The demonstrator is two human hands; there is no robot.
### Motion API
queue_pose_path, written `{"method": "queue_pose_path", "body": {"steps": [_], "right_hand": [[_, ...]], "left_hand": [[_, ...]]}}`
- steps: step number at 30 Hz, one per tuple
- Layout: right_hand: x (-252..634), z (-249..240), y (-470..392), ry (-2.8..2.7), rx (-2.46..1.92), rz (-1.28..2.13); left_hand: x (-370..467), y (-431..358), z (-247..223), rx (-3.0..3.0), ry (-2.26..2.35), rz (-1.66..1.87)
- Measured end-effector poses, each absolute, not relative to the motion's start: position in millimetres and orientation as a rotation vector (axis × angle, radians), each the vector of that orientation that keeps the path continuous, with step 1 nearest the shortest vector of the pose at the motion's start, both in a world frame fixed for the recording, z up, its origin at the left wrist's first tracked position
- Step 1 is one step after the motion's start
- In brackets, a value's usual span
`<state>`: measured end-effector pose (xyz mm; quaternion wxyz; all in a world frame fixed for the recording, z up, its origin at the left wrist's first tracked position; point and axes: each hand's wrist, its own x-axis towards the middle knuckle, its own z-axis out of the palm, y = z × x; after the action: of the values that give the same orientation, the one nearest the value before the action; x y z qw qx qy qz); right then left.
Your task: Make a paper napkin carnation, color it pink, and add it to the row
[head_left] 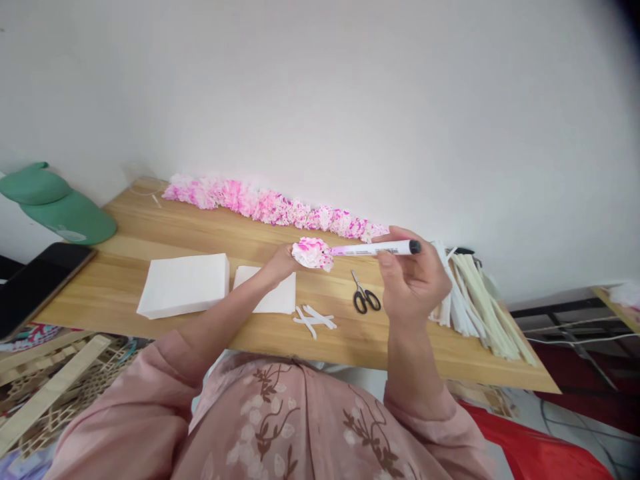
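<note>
My left hand point(283, 263) is closed round the base of a white paper flower point(313, 254) with pink blotches, its fingers partly hidden behind the petals. Between the thumb and fingers of my right hand point(413, 273) is a white marker pen point(370, 249) with a black end. Its pink tip end points left and meets the flower's right edge. Black-handled scissors point(365, 293) lie below the pen on the table. Near them are several short white strips point(313, 319). Under my left forearm rests a thin stack of white paper sheets point(273, 290).
A thick white paper stack point(184, 285) sits on the wooden table point(345, 340) at left. Pink-and-white paper flowers point(270, 205) line the wall. At right lie bundles of pale strips point(475, 307); at left, a phone point(43, 283) and a green object point(60, 203).
</note>
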<state>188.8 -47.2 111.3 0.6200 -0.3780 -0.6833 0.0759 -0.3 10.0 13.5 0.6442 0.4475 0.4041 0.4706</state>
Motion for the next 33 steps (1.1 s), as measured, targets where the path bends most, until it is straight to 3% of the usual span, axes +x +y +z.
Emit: {"method": "queue_pose_path", "body": {"steps": [33], "right_hand": [[188.7,101.9,-34.7,-1.606,-0.933,0.204]], "left_hand": [[2.6,12.7,8.9,1.063,0.935,1.085]]}}
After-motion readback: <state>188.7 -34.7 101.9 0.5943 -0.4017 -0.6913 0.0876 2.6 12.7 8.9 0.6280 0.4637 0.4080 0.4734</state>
